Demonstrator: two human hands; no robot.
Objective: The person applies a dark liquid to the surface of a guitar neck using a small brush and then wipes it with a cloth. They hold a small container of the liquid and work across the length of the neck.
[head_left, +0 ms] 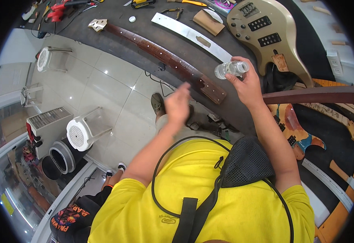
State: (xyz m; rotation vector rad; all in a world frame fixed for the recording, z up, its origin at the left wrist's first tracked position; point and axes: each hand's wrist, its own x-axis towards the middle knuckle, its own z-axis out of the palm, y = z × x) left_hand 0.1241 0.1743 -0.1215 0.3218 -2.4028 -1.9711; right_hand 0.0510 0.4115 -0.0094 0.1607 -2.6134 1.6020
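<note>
We judge the step in hand to be handling the clear bottle (227,70) close to the guitar neck (156,52), with work on the dotted fingerboard as its likely setting. The next move, in our judgement, calls for a steady grip and control of the bottle's tilt, since the end toward our palm appears to be an uncapped mouth and any liquid could run onto the wood; we cannot tell how much the bottle contains. Our right hand (246,81) is closed to the bottle's width, thumb on the near side and fingers around the far side, and holds it tilted well over above the tabletop (150,32). Our left hand (178,103) is blurred by motion at the near edge of the neck, fingers pointing toward it; we cannot tell how wide it is open, whether it holds anything, or whether it touches the wood. The neck lies fretboard up, its heel between our two hands and its headstock far ahead and to the left of the left hand. Just beyond the right hand lies a silver bar (175,25); ahead and to the right of that hand rests a gold guitar body (243,36). A small white round piece (132,19) sits past the neck, well ahead of the left hand.
</note>
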